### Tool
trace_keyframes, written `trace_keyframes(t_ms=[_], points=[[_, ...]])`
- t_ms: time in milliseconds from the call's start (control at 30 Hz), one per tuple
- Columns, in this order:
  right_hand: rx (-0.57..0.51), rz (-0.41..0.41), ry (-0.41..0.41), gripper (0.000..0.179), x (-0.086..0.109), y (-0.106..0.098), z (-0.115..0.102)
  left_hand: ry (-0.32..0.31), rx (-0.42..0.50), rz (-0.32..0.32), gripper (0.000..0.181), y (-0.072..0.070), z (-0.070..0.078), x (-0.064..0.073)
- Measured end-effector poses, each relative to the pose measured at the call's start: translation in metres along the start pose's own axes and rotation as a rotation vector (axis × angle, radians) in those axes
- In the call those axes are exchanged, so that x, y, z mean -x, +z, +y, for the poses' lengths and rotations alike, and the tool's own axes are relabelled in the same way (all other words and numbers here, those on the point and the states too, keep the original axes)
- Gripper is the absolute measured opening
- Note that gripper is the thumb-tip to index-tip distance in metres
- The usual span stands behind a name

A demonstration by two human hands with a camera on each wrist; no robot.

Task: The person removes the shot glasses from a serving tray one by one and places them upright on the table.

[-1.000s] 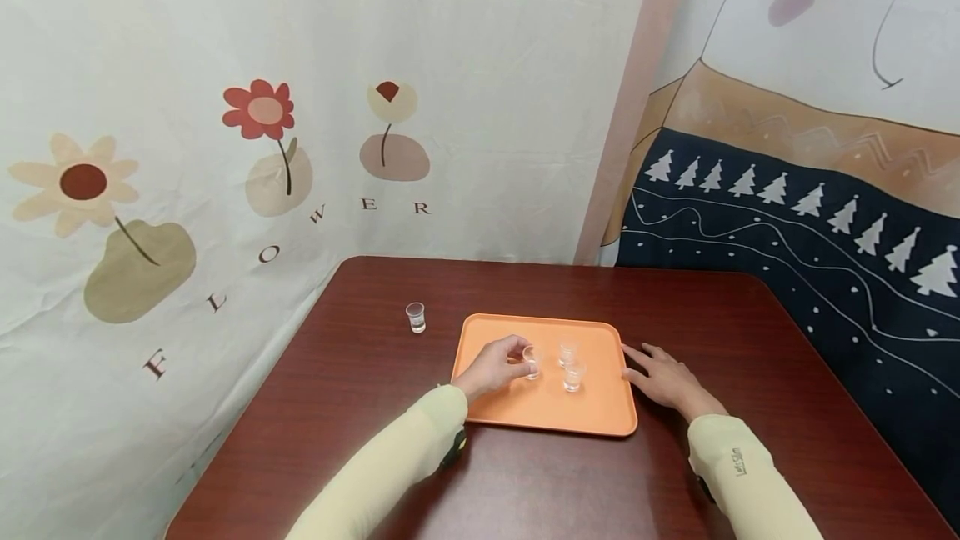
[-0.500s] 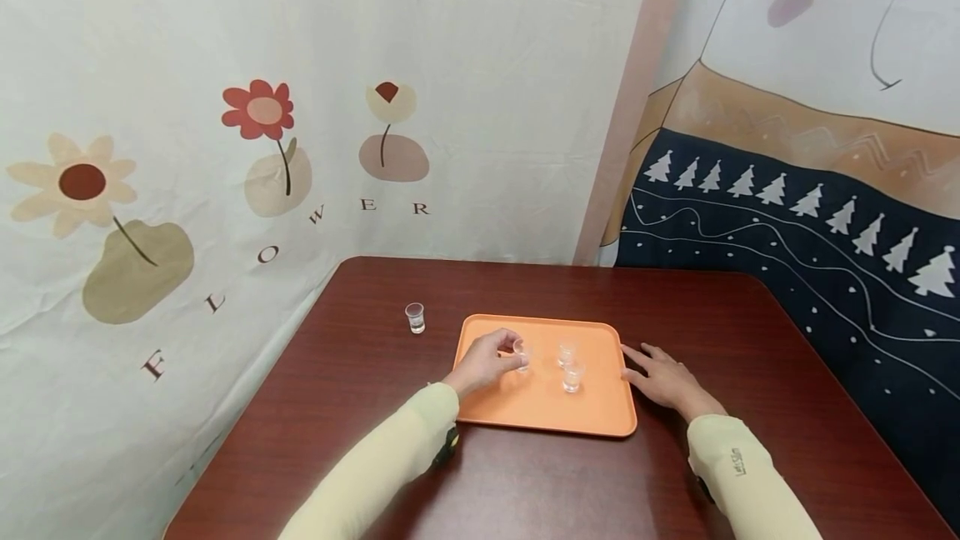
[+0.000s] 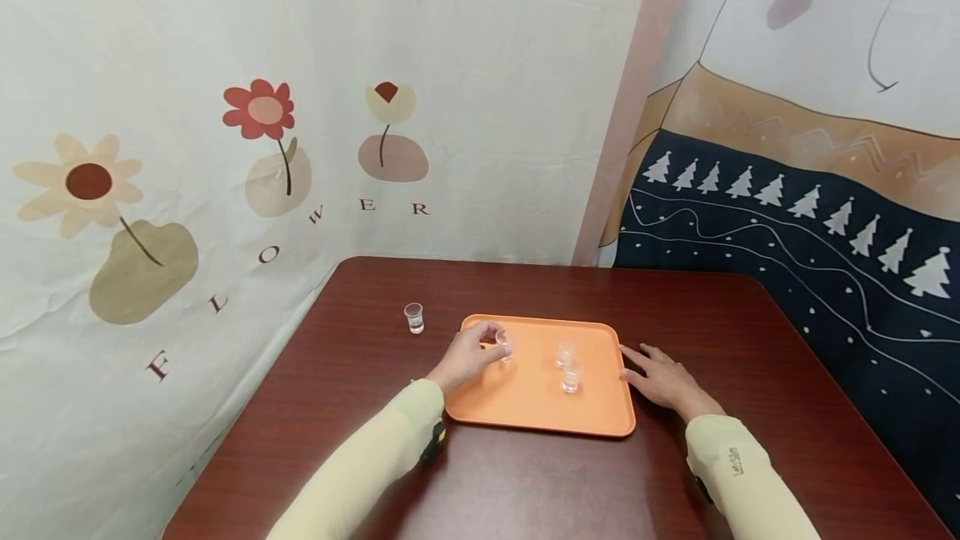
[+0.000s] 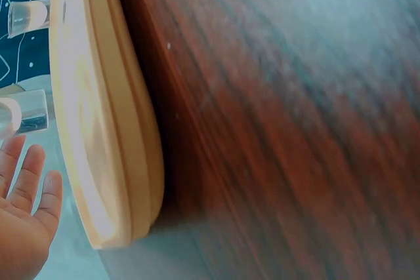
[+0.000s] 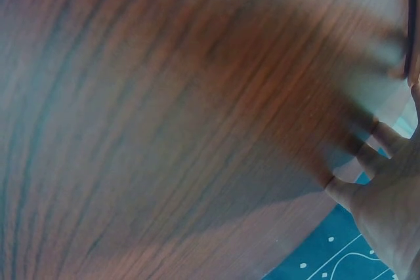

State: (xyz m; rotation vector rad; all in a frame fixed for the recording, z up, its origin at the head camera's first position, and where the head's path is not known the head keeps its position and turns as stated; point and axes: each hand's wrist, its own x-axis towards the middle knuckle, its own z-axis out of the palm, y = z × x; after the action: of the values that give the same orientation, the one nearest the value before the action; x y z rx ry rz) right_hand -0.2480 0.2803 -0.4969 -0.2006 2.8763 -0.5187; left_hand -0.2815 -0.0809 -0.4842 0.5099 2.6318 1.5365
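My left hand (image 3: 467, 358) pinches a small clear shot glass (image 3: 504, 347) between thumb and fingers, over the left part of the orange tray (image 3: 525, 411). In the left wrist view this glass (image 4: 29, 111) shows beside the tray's wall, above the fingertips. Two more shot glasses stand on the tray's right half, one (image 3: 566, 354) behind the other (image 3: 571, 379). My right hand (image 3: 663, 380) lies with spread fingers at the tray's right edge, fingertips right at the rim. In the right wrist view its fingers (image 5: 342, 191) rest on the wood.
Another shot glass (image 3: 414, 318) stands on the dark red wooden table (image 3: 555, 490), left of the tray's far corner. Behind the table hang a pale cloth (image 3: 487, 107) with printed flowers and a dark blue one (image 3: 697, 223) with white trees.
My left hand has carried the pinched shot glass left and slightly away across the tray. The right hand, the tray and the other glasses stay in place.
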Motion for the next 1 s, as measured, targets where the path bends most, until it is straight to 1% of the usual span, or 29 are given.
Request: trace_keyframes(t_ms=[100, 300, 533, 667, 833, 1000], points=[[-0.002, -0.001, 0.001, 0.065, 0.000, 0.000, 0.000, -0.001, -0.008, 0.017, 0.023, -0.005, -0.002, 0.000], [-0.004, 0.005, -0.001, 0.066, 0.000, 0.000, 0.001, -0.019, 0.011, 0.065, 0.022, -0.014, -0.005, 0.001], [-0.009, 0.013, -0.005, 0.065, 0.001, 0.003, 0.000, -0.049, 0.009, 0.111, 0.024, -0.026, -0.010, 0.008], [-0.011, 0.012, -0.005, 0.063, 0.002, 0.001, -0.003, -0.049, 0.012, 0.144, 0.025, -0.035, -0.014, 0.013], [-0.010, 0.020, -0.012, 0.062, 0.004, -0.001, -0.004, -0.047, 0.015, 0.170, 0.029, -0.047, -0.021, 0.018], [-0.010, 0.017, -0.013, 0.062, 0.004, 0.000, -0.003, -0.104, -0.015, 0.200, 0.034, -0.061, -0.029, 0.023]])
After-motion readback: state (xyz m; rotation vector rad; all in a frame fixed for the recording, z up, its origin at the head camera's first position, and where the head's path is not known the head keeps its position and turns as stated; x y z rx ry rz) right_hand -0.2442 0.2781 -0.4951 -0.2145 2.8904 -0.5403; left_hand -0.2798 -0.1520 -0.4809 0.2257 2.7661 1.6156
